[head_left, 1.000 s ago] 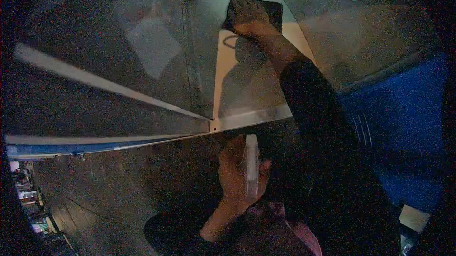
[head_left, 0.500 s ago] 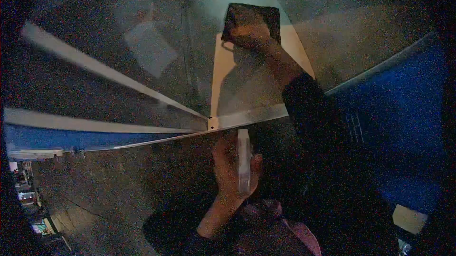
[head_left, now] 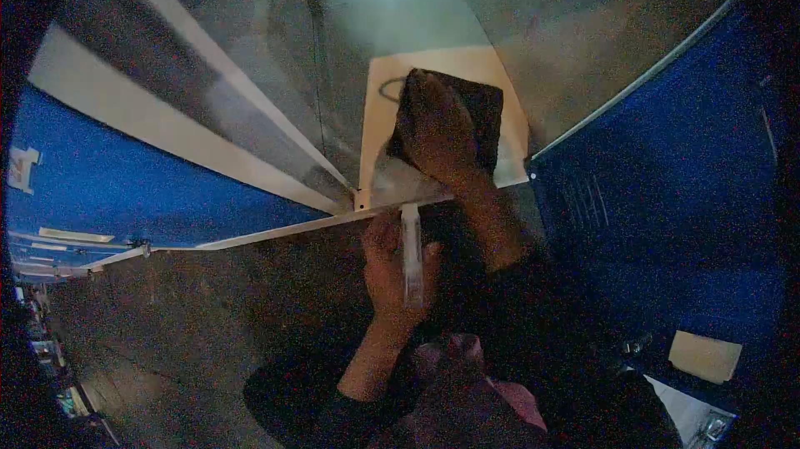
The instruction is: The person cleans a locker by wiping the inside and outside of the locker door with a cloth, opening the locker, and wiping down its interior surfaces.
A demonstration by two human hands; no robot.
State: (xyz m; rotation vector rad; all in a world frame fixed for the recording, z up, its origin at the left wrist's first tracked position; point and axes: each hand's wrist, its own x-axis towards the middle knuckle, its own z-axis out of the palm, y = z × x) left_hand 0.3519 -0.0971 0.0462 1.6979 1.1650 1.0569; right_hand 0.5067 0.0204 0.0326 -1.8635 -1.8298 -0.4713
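My right hand [head_left: 446, 128] lies over a dark cloth [head_left: 487, 107] inside the cabinet. The cloth has a loop at its left corner and rests on the lit, pale bottom [head_left: 383, 65] near the front edge. Lower down, outside the front edge [head_left: 425, 190], my left hand [head_left: 387, 270] is closed around a slim, whitish, translucent object [head_left: 412, 253]. That object stands upright between thumb and fingers; its exact kind is not clear in the dim light.
A blue door [head_left: 658, 165] stands open on the right, and a blue panel with a pale edge [head_left: 150, 170] runs along the left. A beige block [head_left: 704, 356] is at the lower right, beside a white sheet [head_left: 679, 407]. Dark floor [head_left: 167, 324] spreads below left.
My right hand and the cloth have come down and slightly right, closer to the front edge. The left hand still holds the whitish object. The whole view has shifted a little.
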